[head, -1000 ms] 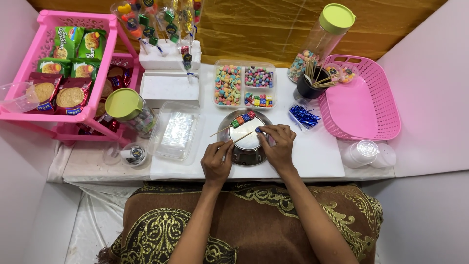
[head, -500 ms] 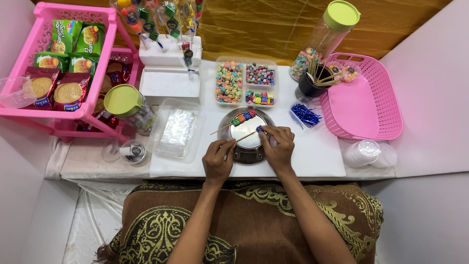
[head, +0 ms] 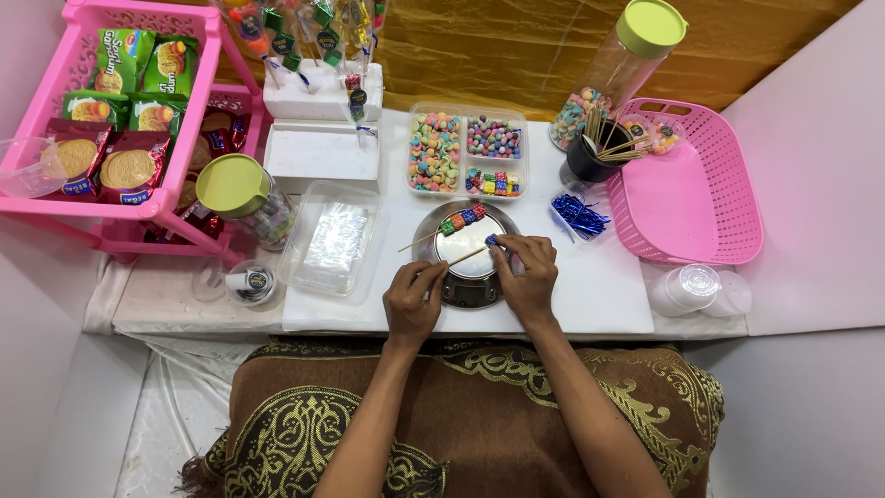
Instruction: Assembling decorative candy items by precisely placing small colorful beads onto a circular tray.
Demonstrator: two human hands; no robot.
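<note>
- Two hands meet over a round steel kitchen scale (head: 466,267) at the centre of the frame, on a white counter (head: 599,295).
- Left hand (head: 411,302): fingers closed, pinching the lower end of a bare wooden skewer (head: 464,256) that slants up to the right.
- Right hand (head: 527,275): fingers closed on a small blue candy cube (head: 490,242) at the skewer's upper tip.
- Loaded skewer (head: 442,231): lies across the scale's pan just above the hands, carrying a row of green, red and blue cubes.
- Clear divided candy tray (head: 466,155): just above the scale, with pastel rings on the left, round sweets at upper right and coloured cubes at lower right.
- Black cup of skewers (head: 590,157): right of the tray, beside a tall jar with a green lid (head: 613,69).
- Blue twist ties (head: 577,217): in a small clear dish, right of the scale.
- Pink basket (head: 687,184): at the right edge of the counter.
- Clear box of wrappers (head: 334,242): left of the scale.
- Pink rack of biscuit packets (head: 111,111): upper left of the frame.
</note>
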